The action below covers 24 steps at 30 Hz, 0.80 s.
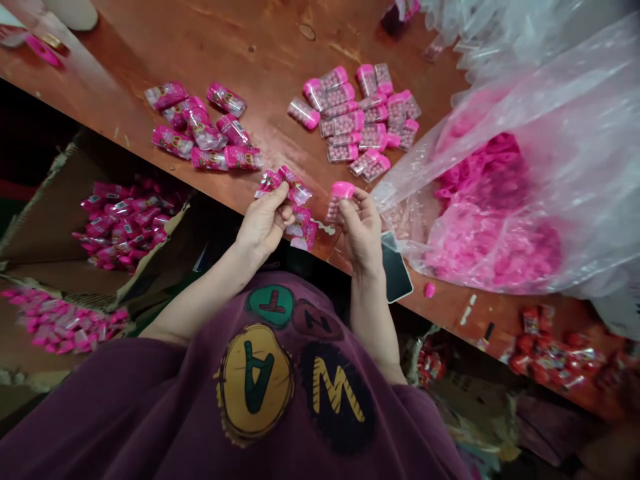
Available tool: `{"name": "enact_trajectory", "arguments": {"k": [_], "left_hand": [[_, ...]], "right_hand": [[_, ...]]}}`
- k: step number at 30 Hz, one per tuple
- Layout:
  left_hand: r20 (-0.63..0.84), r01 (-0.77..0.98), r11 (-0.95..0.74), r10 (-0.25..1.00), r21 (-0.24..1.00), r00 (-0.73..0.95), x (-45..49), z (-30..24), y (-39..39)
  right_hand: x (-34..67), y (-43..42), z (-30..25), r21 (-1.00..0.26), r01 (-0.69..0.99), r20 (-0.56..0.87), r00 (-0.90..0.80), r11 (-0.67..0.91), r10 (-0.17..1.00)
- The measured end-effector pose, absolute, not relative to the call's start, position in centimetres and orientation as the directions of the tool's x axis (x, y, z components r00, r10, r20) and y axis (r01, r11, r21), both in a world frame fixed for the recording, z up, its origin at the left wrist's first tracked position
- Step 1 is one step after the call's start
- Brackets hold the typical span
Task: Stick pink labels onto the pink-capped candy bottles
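Observation:
Between the thumb and fingers of my left hand (pixel 264 217) is a pink printed wrapper sleeve (pixel 296 188). More flat pink wrapper sleeves (pixel 303 230) lie just below it at the table's near edge. My right hand (pixel 364 230) grips a small clear jar of pink candy balls (pixel 342 192), its pink cap upward. The jar and the held sleeve are apart. Beyond my right hand lies a group of unwrapped candy jars (pixel 345 123). Farther left are several jars in pink printed wrappers (pixel 200 127).
A clear plastic bag (pixel 500 220) of pink caps stands at the right, beside a dark phone (pixel 397 270). Red wrapped items (pixel 555 353) lie at the far right. Below the table's left side, a cardboard box (pixel 45 220) holds wrapped jars, with more pink-capped jars (pixel 65 323) nearby.

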State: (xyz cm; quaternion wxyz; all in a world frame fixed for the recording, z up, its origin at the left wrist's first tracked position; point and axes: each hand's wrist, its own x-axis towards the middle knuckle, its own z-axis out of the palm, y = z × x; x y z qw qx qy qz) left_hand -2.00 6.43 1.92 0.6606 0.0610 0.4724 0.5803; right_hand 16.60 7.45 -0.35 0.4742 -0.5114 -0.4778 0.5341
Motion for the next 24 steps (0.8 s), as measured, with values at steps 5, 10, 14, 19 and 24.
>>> {"name": "enact_trajectory", "arguments": {"k": [5, 10, 14, 19, 24], "left_hand": [[-0.583, -0.669, 0.391, 0.809, 0.632, -0.078, 0.4, 2.0, 5.9], [-0.541, -0.586, 0.437, 0.841, 0.682, -0.004, 2.1, 2.0, 4.6], [-0.492, -0.525, 0.448, 0.868, 0.724, 0.063, 2.5, 1.9, 3.8], [-0.495, -0.435, 0.521, 0.850, 0.735, 0.183, 2.6, 2.2, 3.2], [-0.485, -0.436, 0.574, 0.819, 0.693, 0.307, 2.8, 1.8, 2.8]], "right_hand": [[16.8, 2.5, 1.3, -0.956, -0.174, -0.234, -0.038, -0.237, 0.971], [15.8, 0.4, 1.2, -0.937, -0.249, -0.253, -0.001, -0.245, 0.968], [15.7, -0.4, 0.6, -0.919, -0.295, -0.272, -0.006, -0.262, 0.962], [16.0, -1.1, -0.1, -0.935, -0.259, -0.246, -0.011, -0.240, 0.969], [15.9, -1.5, -0.8, -0.982, -0.116, -0.155, 0.020, -0.152, 0.988]]}}
